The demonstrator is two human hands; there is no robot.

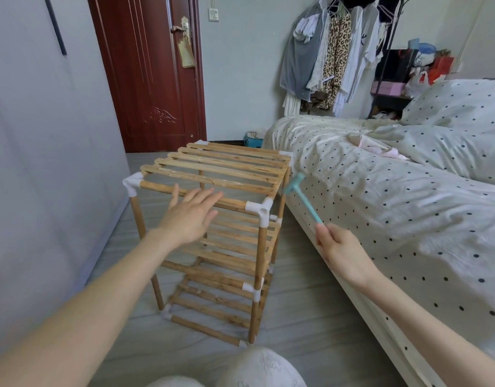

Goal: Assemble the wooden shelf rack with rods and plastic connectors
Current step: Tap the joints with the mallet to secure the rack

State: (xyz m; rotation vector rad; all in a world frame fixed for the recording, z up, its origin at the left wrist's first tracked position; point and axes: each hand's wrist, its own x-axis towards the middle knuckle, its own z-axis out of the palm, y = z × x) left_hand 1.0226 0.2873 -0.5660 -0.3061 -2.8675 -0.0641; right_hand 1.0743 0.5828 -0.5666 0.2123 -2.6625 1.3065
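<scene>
The wooden shelf rack (pixel 226 169) stands upright on the floor, with three slatted tiers joined by rods and white plastic connectors (pixel 261 209). My left hand (pixel 191 213) hovers flat with straight fingers just above the front top rod (pixel 156 188), holding nothing. My right hand (pixel 342 252) grips the handle of a small teal plastic hammer (pixel 299 195). The hammer's head is raised beside the rack's right top edge, apart from it and slightly blurred.
A bed (pixel 394 196) with a polka-dot cover runs along the right, close to the rack. A grey wall (pixel 45 163) is on the left and a red-brown door (pixel 151 74) behind. Clothes hang on a rack (pixel 332 60) at the back. My knee (pixel 261 367) is at the bottom.
</scene>
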